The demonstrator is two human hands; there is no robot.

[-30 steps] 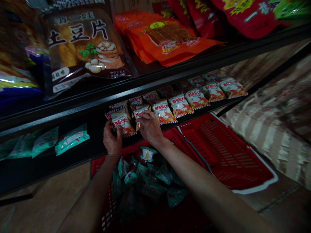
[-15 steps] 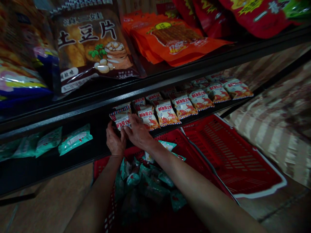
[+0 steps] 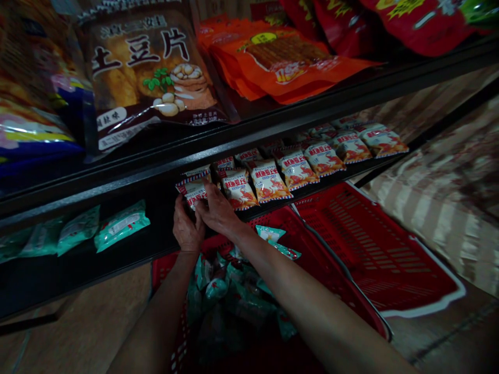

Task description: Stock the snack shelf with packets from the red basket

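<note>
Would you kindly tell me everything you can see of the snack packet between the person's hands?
The snack packet looks like glossy plastic film, white with red Chinese lettering and a red, white and blue striped top edge. It lies face up at the left end of a row of similar packets on the lower black shelf. The left hand appears to touch its left side; the right hand covers its right part.

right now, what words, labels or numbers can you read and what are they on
"土豆片": brown bag
"味": white oval on that bag, ending a blurred label
"鱿鱼": small white-and-orange packets; remaining characters unclear
Too small or blurred: other print on the brown bag, orange bags, red bags, green packets
</note>
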